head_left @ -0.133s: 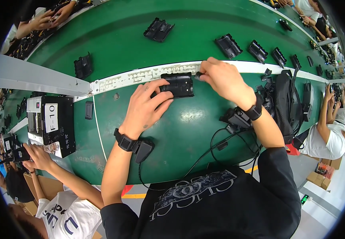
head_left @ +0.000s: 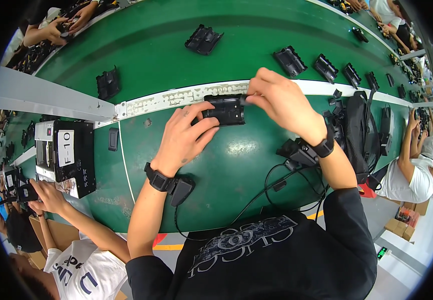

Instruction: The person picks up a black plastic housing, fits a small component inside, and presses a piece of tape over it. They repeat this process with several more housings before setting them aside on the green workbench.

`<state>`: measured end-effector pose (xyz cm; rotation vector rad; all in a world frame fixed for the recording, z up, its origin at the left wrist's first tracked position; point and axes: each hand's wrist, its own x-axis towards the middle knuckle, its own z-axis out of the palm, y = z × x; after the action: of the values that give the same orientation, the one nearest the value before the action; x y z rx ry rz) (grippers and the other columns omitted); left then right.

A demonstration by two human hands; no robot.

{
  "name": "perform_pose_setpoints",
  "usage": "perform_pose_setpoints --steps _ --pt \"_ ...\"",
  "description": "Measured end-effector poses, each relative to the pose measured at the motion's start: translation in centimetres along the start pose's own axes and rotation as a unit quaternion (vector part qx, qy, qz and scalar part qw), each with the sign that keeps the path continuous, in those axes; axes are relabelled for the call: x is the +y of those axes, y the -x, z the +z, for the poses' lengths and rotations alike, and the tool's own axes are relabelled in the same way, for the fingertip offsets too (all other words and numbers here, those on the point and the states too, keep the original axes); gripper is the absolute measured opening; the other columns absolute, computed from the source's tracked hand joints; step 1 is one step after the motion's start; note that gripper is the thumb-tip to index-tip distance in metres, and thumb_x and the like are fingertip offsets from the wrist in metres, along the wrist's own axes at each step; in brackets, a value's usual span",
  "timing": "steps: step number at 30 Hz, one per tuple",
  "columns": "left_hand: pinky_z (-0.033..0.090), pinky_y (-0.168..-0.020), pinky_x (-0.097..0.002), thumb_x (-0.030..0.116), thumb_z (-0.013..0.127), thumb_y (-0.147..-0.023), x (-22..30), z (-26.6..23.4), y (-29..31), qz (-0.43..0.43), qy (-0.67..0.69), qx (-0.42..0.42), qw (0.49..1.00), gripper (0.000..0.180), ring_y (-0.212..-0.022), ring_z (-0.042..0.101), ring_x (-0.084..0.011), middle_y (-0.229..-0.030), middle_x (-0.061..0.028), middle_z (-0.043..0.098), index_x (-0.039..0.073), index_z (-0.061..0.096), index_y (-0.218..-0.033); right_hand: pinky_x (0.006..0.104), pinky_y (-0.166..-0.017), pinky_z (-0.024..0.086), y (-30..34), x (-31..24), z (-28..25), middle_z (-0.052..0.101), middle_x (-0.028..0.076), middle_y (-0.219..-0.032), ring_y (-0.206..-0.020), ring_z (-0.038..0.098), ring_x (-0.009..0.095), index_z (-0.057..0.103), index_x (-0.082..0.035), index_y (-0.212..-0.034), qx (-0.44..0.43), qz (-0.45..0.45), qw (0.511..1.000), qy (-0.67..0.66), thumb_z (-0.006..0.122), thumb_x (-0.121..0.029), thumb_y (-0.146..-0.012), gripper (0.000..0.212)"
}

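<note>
On the bench, close to the white rail, lies a black plastic housing (head_left: 232, 111), its hollow side up. My left hand (head_left: 184, 137) grips its left end, with the thumb and fingers closed over it. At the housing's upper right corner, my right hand (head_left: 286, 102) pinches a small dark piece (head_left: 245, 101). The fingertips partly cover that piece, so its exact kind and whether it touches the housing cannot be made out. Each wrist wears a black strap with a device on it.
More black housings (head_left: 290, 61) lie on the green belt (head_left: 156, 55) beyond the rail (head_left: 176, 93). Small black pieces (head_left: 334, 117) and a black bag (head_left: 357, 132) sit at the right. Cables (head_left: 256, 197) cross the bench. Leftward stand a boxy machine (head_left: 79, 157) and a co-worker.
My right hand has brought the small dark piece left and slightly nearer, up to the housing's right corner. My left hand keeps its hold. The whole view has shifted a little.
</note>
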<state>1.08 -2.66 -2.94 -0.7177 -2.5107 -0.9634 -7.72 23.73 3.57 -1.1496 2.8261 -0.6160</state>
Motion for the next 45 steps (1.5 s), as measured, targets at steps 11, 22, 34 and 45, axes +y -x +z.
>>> perform_pose_setpoints --steps 11,22,34,45 --pt "0.051 -0.077 -0.0381 0.010 0.085 -0.083 -0.3 0.4 0.7 0.011 -0.007 -0.015 1.000 0.020 -0.088 0.065 -0.0207 -0.127 -0.0023 0.069 0.012 0.076 -0.100 0.0440 -0.078 0.058 -0.1 -2.4 3.5 0.060 0.010 -0.097 -0.097 0.066 0.030 0.064 -0.003 -0.096 -0.001 -0.062 0.997 0.055 0.079 -0.012 -0.089 0.019" --pt "0.052 -0.080 -0.0385 0.010 0.085 -0.083 -0.5 0.4 -0.4 0.026 -0.019 -0.023 0.999 0.021 -0.090 0.066 -0.0250 -0.127 -0.0080 0.071 0.008 0.079 -0.103 0.0467 -0.067 0.060 -3.3 -3.1 2.7 0.077 0.014 -0.104 -0.093 0.078 0.031 0.076 -0.008 -0.097 -0.140 -0.056 0.972 0.183 0.070 -0.011 -0.084 0.015" --pt "0.048 -0.101 -0.0466 0.020 0.077 -0.098 -2.8 4.9 -10.3 -0.092 -0.096 0.145 0.980 0.023 -0.113 0.061 -0.0315 -0.136 -0.0099 0.065 0.011 0.078 -0.119 0.0436 -0.081 0.059 6.6 3.1 -2.5 0.058 0.012 -0.112 -0.102 0.067 0.031 0.063 -0.008 -0.114 0.075 0.039 0.986 0.141 0.079 -0.024 -0.091 0.033" --pt "0.043 -0.095 -0.0462 0.028 0.075 -0.100 -5.1 6.7 -12.9 -0.107 -0.167 0.047 0.979 0.026 -0.109 0.061 -0.0296 -0.135 -0.0064 0.067 0.015 0.079 -0.122 0.0442 -0.083 0.058 12.7 3.9 -2.1 0.058 0.010 -0.111 -0.099 0.068 0.031 0.064 -0.011 -0.119 -0.096 0.054 0.988 0.107 0.081 -0.030 -0.092 0.038"
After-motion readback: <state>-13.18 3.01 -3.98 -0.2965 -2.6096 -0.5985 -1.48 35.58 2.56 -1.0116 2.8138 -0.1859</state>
